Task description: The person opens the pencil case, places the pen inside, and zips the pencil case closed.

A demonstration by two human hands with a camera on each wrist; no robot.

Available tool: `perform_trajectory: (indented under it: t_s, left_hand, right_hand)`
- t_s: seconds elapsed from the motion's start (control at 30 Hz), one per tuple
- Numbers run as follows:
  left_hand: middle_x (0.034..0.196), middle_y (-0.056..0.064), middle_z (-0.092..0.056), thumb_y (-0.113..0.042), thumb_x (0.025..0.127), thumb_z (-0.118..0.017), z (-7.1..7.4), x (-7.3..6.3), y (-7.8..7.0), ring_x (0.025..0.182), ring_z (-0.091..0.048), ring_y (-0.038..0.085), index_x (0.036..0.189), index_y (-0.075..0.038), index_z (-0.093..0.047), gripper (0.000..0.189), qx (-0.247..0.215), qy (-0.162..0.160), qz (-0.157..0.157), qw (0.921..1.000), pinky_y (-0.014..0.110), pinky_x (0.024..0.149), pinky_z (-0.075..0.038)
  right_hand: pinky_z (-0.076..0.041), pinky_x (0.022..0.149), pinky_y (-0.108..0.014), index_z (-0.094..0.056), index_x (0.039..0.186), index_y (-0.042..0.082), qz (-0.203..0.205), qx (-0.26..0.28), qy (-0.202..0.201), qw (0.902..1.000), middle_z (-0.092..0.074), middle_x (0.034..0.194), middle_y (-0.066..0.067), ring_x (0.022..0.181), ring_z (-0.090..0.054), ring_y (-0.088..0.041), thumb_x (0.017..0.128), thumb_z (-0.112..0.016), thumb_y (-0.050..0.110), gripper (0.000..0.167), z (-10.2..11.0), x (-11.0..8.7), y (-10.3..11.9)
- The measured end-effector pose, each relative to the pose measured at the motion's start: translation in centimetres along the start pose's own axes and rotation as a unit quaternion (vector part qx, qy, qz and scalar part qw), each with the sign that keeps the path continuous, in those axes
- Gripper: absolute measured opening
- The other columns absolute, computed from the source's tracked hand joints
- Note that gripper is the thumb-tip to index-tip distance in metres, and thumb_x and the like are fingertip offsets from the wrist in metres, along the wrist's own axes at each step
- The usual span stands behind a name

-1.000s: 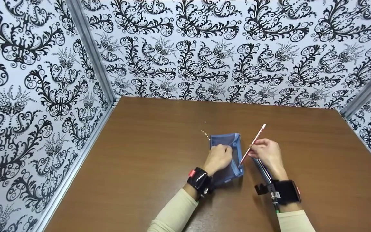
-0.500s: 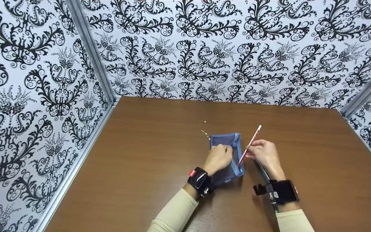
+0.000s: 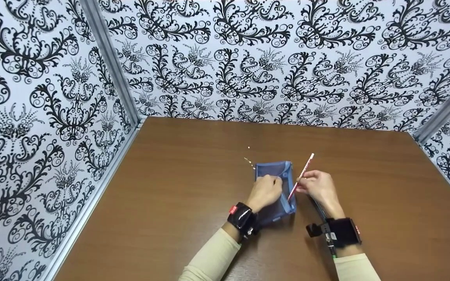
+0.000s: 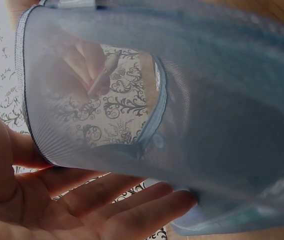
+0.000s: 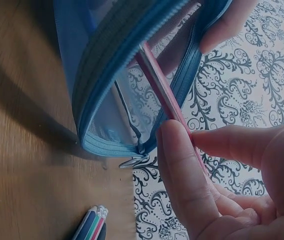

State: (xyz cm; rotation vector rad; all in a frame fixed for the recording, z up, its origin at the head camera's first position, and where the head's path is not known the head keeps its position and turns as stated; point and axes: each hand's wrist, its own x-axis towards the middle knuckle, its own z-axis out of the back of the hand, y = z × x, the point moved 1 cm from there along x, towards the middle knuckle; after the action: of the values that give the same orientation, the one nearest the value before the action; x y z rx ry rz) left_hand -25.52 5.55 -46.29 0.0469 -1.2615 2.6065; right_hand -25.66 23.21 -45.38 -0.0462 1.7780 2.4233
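A blue mesh zip pouch (image 3: 274, 168) is held by my left hand (image 3: 265, 192), its fingers curled over the edge in the head view. The zipped mouth (image 5: 109, 65) gapes toward my right hand (image 3: 321, 188). That hand pinches a red-and-white pencil (image 3: 306, 165) between thumb and fingers. One end of the pencil (image 5: 157, 82) reaches inside the mouth, and its white end points up and away. Through the mesh (image 4: 97, 125), the left wrist view shows the right fingers and pencil. A metal zip pull (image 5: 132, 162) hangs at the mouth's corner.
A multicolour pen (image 5: 91, 223) with a white top shows at the bottom of the right wrist view, over the brown table (image 3: 178, 187). Small pale beads or bits (image 3: 249, 160) lie behind the pouch. Patterned walls (image 3: 248, 70) stand at the back and sides.
My right hand has moved a little left and down toward me, bringing the pencil's end into the pouch mouth. The left hand and the pouch have stayed in place.
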Motion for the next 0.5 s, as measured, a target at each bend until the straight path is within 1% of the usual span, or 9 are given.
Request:
perform_trajectory:
  t_s: [0.13,0.23,0.4,0.5]
  left_hand:
    - [0.067,0.005,-0.061,-0.022,0.099,-0.044,0.01,-0.01,-0.01,0.069,-0.059,0.018,0.055,-0.019,-0.042,0.044,0.009,-0.005,-0.004,0.9999,0.031,0.057,-0.043]
    - [0.068,0.006,-0.062,-0.022,0.099,-0.044,-0.01,-0.03,0.0,0.069,-0.06,0.019,0.055,-0.019,-0.042,0.044,0.009,-0.006,-0.006,0.9999,0.031,0.057,-0.043]
    - [0.059,0.002,-0.052,-0.023,0.099,-0.044,-0.05,-0.03,0.01,0.063,-0.056,0.017,0.055,-0.02,-0.04,0.045,0.001,-0.002,-0.005,1.0,0.028,0.053,-0.039]
    - [0.056,0.0,-0.045,-0.023,0.099,-0.043,-0.06,-0.02,-0.02,0.06,-0.053,0.016,0.054,-0.02,-0.039,0.045,-0.006,0.003,0.0,1.0,0.026,0.051,-0.037]
  right_hand:
    - [-0.058,0.068,-0.028,-0.052,0.113,-0.018,-0.004,0.006,0.003,1.0,-0.072,0.088,-0.012,0.063,-0.069,-0.009,0.091,-0.06,-0.004,0.028,-0.21,0.02,-0.02]
    - [-0.059,0.068,-0.029,-0.052,0.113,-0.018,-0.008,0.008,0.004,0.9999,-0.072,0.085,-0.01,0.063,-0.069,-0.01,0.09,-0.06,-0.004,0.028,-0.41,-0.02,-0.04]
    - [-0.059,0.067,-0.03,-0.052,0.113,-0.017,-0.013,0.006,0.002,0.9999,-0.07,0.081,-0.007,0.062,-0.069,-0.011,0.091,-0.061,-0.002,0.028,-0.66,-0.09,-0.12]
    - [-0.059,0.066,-0.029,-0.052,0.112,-0.017,-0.014,0.007,0.003,0.9999,-0.069,0.081,-0.007,0.063,-0.069,-0.01,0.091,-0.062,-0.002,0.028,-0.79,-0.09,-0.16]
